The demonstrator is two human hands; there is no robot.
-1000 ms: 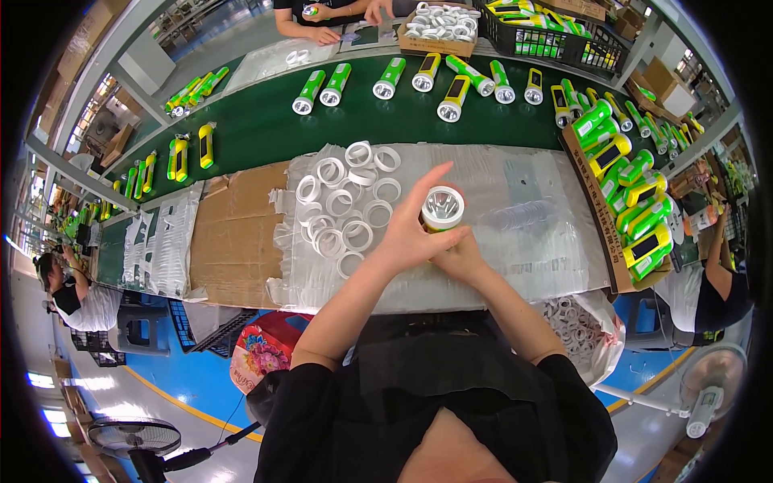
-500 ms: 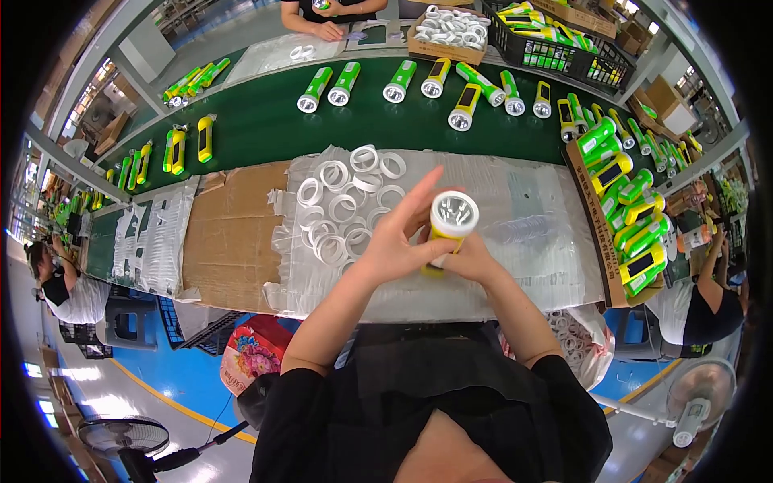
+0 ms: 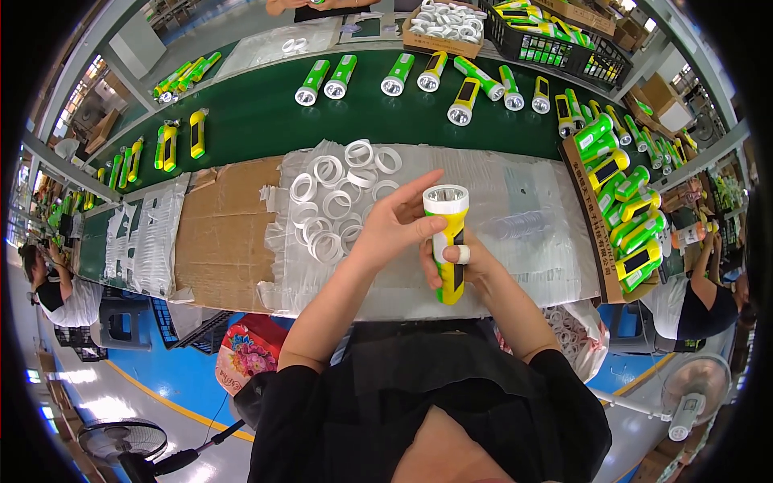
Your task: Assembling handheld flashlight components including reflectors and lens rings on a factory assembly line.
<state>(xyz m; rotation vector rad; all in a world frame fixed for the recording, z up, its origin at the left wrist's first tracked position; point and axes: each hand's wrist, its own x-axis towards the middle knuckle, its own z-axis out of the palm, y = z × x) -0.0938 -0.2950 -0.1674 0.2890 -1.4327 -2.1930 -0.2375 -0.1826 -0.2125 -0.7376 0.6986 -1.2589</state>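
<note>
In front of me, above the plastic-covered worktop (image 3: 531, 189), a yellow and green flashlight (image 3: 453, 224) stands nearly upright with its white lens head on top. My left hand (image 3: 386, 232) holds it just below the head; the thumb presses the yellow neck and the fingers reach out behind. Lower down, my right hand (image 3: 477, 266) is wrapped round the body, its thumb bearing a white band and lying along the dark panel. Beside my left hand lies a loose heap of white rings (image 3: 328, 203).
Several flashlights lie on the green conveyor belt (image 3: 258, 113). A cardboard box of flashlights (image 3: 600, 241) borders the worktop's right side. Across the belt are a carton of white rings (image 3: 443, 30), a black crate (image 3: 547, 52) and a person's hands. Brown cardboard (image 3: 229, 233) covers the left.
The flashlight has tipped from pointing its lens toward me to nearly upright, so its long body now shows. My right hand has come into fuller view round the body.
</note>
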